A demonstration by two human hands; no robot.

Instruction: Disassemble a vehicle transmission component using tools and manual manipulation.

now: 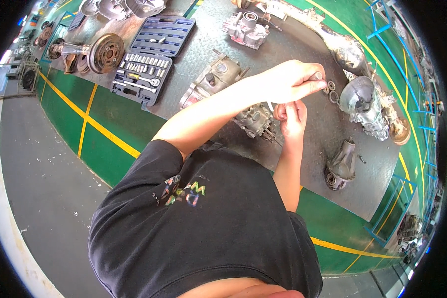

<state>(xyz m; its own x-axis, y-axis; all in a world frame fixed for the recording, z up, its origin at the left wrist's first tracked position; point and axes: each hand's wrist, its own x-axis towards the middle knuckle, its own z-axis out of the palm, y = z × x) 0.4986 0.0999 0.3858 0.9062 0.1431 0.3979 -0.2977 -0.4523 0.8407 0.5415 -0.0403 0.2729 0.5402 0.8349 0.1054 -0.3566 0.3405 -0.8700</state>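
My left hand (pixel 307 79) reaches across to the right, above the bench. Its fingers are curled closed around something small that I cannot make out. Just below it, my right hand (pixel 292 117) is raised with its fingers bent together; what they grip, if anything, is hidden. Beside my left hand lie several small metal rings and gears (pixel 333 96). Under my left forearm rests a grey metal gearbox casing (pixel 217 74), partly covered by the arm. Another metal assembly (pixel 255 120) with protruding shafts lies to the left of my right hand.
An opened socket set case (pixel 151 94) lies at the left of the metal-topped bench (pixel 295 49). Brake drum and axle parts (pixel 106 53) stand beyond it. A smaller casing (pixel 247 30), a large bell-shaped housing (pixel 358 97) and a cone-shaped housing (pixel 341 166) sit around the bench.
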